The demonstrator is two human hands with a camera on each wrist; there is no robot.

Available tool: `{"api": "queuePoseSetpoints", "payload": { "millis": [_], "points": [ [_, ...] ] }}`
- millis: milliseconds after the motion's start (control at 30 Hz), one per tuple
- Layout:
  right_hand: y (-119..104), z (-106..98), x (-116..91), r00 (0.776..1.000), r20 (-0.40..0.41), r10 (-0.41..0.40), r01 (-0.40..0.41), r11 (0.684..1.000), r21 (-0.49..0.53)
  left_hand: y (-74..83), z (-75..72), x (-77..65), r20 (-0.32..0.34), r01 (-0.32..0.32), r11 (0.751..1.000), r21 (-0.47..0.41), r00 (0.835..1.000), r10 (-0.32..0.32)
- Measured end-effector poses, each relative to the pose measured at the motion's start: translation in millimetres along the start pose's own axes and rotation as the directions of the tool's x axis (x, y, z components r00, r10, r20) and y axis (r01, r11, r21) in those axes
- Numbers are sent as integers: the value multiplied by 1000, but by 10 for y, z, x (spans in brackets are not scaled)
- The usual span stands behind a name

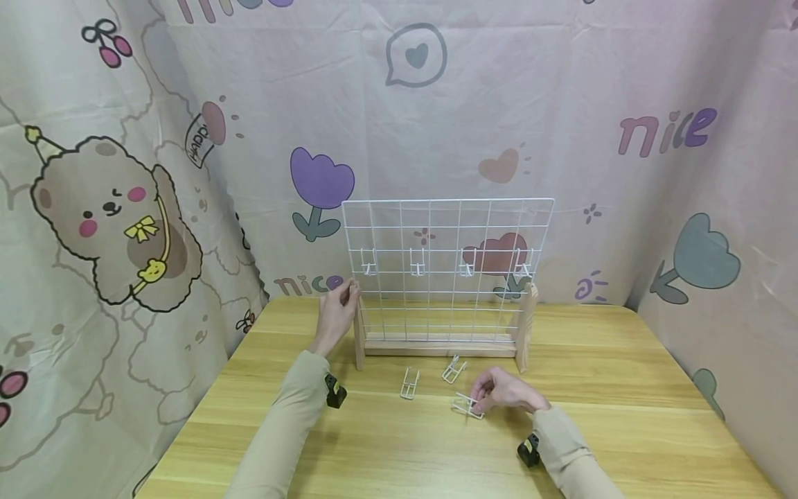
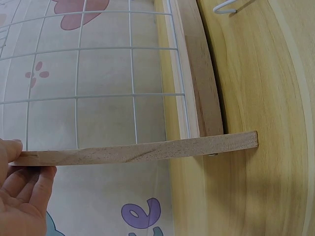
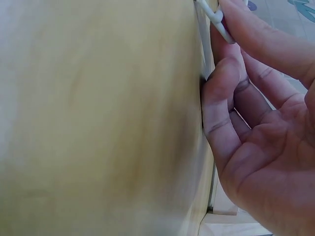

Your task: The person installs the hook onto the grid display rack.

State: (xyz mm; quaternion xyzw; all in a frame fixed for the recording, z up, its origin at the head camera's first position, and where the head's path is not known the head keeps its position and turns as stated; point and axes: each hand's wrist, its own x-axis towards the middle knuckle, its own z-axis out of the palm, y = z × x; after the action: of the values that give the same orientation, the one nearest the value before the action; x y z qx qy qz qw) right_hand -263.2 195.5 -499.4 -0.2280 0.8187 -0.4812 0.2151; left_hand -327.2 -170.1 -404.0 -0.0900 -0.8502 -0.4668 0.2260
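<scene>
A white wire grid panel (image 1: 449,199) stands upright in a wooden base (image 1: 436,346) on the table. My left hand (image 1: 335,315) grips the top of the left wooden post (image 2: 138,151), with thumb and fingers on opposite sides of it. Low over the table in front of the stand, my right hand (image 1: 508,390) pinches a white wire hook (image 3: 216,17) between thumb and fingers. Two more white wire hooks lie on the table, one on the left (image 1: 409,384) and one nearer the base (image 1: 454,369). Several hooks (image 1: 418,263) hang in a row across the grid.
The wood-grain table (image 1: 386,457) extends to both sides and in front of the stand. A printed curtain (image 1: 249,83) hangs behind it and along the left and right sides. The right wooden post (image 1: 526,326) rises beyond my right hand.
</scene>
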Motion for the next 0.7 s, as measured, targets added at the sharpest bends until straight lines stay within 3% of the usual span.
{"api": "queuePoseSetpoints", "payload": {
  "millis": [400,700],
  "points": [
    [32,-14,-10,1000,16,-14,14,1000,13,0,-2,-2,-3,-5,1000,1,1000,5],
    [73,-45,-54,999,27,-36,34,996,83,4,-1,-1,-10,-15,1000,0,1000,15]
  ]
}}
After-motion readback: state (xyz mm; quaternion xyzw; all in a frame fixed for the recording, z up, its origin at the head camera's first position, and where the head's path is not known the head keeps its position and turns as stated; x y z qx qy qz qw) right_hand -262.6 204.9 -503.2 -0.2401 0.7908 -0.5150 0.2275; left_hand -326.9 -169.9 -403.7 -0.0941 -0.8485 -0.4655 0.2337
